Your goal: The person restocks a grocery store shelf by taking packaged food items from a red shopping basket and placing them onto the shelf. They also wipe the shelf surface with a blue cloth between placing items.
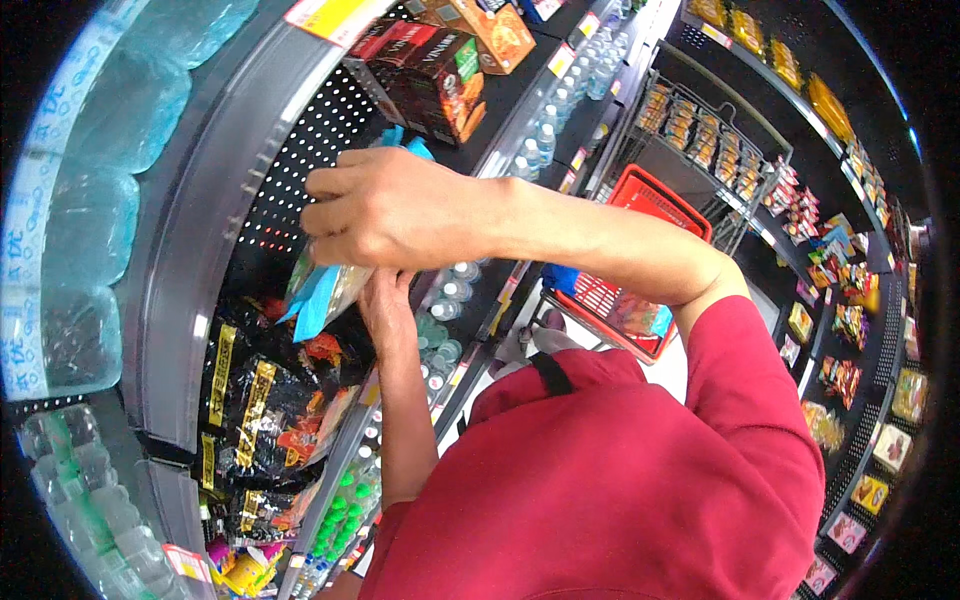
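My right hand (379, 208), knuckles up, grips a clear plastic packet with bright blue edges (319, 296) over a black perforated shelf. Blue tabs of the packaging also stick out past the hand's far side. Just below it, my left hand (391, 304) reaches up to the packet's near edge, and its fingertips are hidden behind the right hand. A dark box with cookie pictures (420, 71) stands on the shelf beyond my hands. Nearer me on that shelf lie glossy black packs with gold bands (255, 405).
Large shrink-wrapped water bottles (90, 217) fill the upper shelf at left. Bottles (540, 142) line a lower shelf. A red basket (660, 199) with a blue-edged packet (643, 313) inside sits by my feet. A wire rack (701, 127) and snack shelves (847, 322) flank the aisle at right.
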Action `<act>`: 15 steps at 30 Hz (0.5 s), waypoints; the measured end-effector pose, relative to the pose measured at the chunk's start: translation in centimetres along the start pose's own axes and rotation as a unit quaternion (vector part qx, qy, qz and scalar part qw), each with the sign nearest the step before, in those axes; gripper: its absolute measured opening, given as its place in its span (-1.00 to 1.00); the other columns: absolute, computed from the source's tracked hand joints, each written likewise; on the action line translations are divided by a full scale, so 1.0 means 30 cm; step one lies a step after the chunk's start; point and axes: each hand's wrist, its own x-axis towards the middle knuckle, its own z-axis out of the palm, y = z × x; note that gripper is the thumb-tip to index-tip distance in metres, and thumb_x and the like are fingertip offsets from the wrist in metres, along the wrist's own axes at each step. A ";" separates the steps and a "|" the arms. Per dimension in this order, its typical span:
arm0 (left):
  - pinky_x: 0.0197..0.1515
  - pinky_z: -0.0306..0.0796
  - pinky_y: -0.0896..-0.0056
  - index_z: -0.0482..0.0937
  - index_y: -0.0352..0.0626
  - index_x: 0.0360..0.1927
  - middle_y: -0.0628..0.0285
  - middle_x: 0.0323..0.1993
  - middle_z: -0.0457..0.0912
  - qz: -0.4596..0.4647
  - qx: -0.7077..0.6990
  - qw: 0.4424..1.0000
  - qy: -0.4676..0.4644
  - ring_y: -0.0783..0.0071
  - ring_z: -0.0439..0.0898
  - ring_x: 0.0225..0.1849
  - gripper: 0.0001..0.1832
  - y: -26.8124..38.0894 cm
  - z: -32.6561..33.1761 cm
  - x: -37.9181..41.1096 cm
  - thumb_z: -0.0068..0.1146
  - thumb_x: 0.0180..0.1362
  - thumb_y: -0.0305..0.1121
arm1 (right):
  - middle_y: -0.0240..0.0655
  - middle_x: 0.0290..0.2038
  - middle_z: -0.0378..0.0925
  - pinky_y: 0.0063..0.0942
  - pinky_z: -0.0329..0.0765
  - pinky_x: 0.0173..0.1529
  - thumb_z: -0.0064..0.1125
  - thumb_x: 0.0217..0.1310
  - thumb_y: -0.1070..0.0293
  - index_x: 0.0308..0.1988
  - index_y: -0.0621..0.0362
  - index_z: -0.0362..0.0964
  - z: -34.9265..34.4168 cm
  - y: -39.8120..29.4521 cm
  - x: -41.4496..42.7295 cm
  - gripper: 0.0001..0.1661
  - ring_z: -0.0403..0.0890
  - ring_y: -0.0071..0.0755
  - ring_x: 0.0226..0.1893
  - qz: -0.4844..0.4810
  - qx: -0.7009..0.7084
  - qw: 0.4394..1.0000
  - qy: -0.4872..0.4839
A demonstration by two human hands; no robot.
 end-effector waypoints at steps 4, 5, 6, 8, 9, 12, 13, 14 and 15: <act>0.32 0.45 0.12 0.46 -0.40 0.25 0.05 0.22 0.55 0.057 0.102 0.992 0.041 0.22 0.57 0.23 -0.56 -0.014 0.041 -0.101 0.18 0.44 -0.33 | -0.41 -0.32 0.44 -0.37 0.46 -0.30 0.27 -0.06 0.24 -0.38 0.09 0.48 -0.196 -0.088 -0.053 -0.78 0.49 -0.33 -0.24 0.057 0.024 0.998 -0.004; 0.30 0.46 0.15 0.50 -0.41 0.21 0.07 0.18 0.60 0.069 0.147 0.986 0.043 0.25 0.58 0.20 -0.60 -0.018 0.046 -0.117 0.18 0.43 -0.35 | -0.41 -0.32 0.44 -0.38 0.47 -0.31 0.27 -0.07 0.25 -0.38 0.08 0.47 -0.252 -0.105 -0.068 -0.78 0.49 -0.33 -0.25 0.077 0.021 0.997 -0.020; 0.18 0.52 0.22 0.55 -0.41 0.15 0.09 0.08 0.66 0.086 0.209 0.974 0.030 0.32 0.63 0.12 -0.65 -0.031 0.041 -0.131 0.15 0.45 -0.34 | -0.41 -0.32 0.44 -0.38 0.49 -0.33 0.26 -0.08 0.27 -0.38 0.08 0.47 -0.288 -0.117 -0.089 -0.79 0.51 -0.34 -0.27 0.086 0.002 0.996 -0.006; 0.10 0.55 0.27 0.55 -0.42 0.16 0.09 0.07 0.67 0.077 0.227 0.968 -0.069 0.36 0.65 0.06 -0.65 -0.048 0.088 -0.153 0.12 0.46 -0.34 | -0.41 -0.39 0.41 -0.31 0.63 -0.33 0.25 0.02 0.23 -0.42 0.03 0.42 -0.393 -0.150 -0.131 -0.82 0.58 -0.28 -0.25 0.142 -0.028 0.989 -0.023; 0.07 0.56 0.29 0.55 -0.42 0.17 0.10 0.06 0.67 0.073 0.234 0.962 -0.121 0.37 0.67 0.03 -0.64 -0.052 0.129 -0.159 0.11 0.46 -0.34 | -0.41 -0.37 0.46 -0.31 0.65 -0.31 0.29 -0.01 0.24 -0.38 0.02 0.46 -0.442 -0.165 -0.164 -0.81 0.63 -0.28 -0.22 0.188 -0.046 0.980 -0.044; 0.06 0.54 0.38 0.56 -0.30 0.20 0.16 0.07 0.68 0.020 0.262 0.935 -0.238 0.43 0.66 0.02 -0.64 -0.081 0.223 -0.162 0.15 0.46 -0.30 | -0.26 -0.32 0.55 -0.20 0.63 -0.26 0.35 0.05 0.32 -0.28 0.07 0.53 -0.569 -0.181 -0.264 -0.80 0.68 -0.05 -0.25 0.327 -0.063 0.939 -0.086; 0.06 0.53 0.40 0.57 -0.26 0.20 0.18 0.07 0.68 0.016 0.283 0.916 -0.284 0.43 0.65 0.05 -0.65 -0.100 0.232 -0.152 0.16 0.46 -0.30 | -0.16 -0.34 0.54 -0.10 0.59 -0.21 0.33 0.15 0.33 -0.24 0.13 0.53 -0.592 -0.175 -0.325 -0.81 0.66 0.06 -0.27 0.360 -0.055 0.926 -0.097; 0.10 0.50 0.40 0.58 -0.22 0.19 0.19 0.08 0.69 0.022 0.304 0.911 -0.278 0.45 0.64 0.09 -0.68 -0.125 0.235 -0.152 0.17 0.44 -0.34 | -0.12 -0.35 0.54 -0.09 0.58 -0.19 0.32 0.19 0.33 -0.23 0.16 0.53 -0.611 -0.180 -0.375 -0.81 0.66 0.09 -0.27 0.413 -0.061 0.902 -0.109; 0.11 0.50 0.39 0.58 -0.22 0.20 0.19 0.08 0.69 0.048 0.340 0.898 -0.275 0.44 0.64 0.09 -0.68 -0.126 0.251 -0.154 0.17 0.44 -0.34 | -0.08 -0.37 0.55 -0.08 0.56 -0.18 0.30 0.22 0.33 -0.23 0.19 0.53 -0.631 -0.193 -0.427 -0.81 0.65 0.11 -0.27 0.469 -0.068 0.873 -0.119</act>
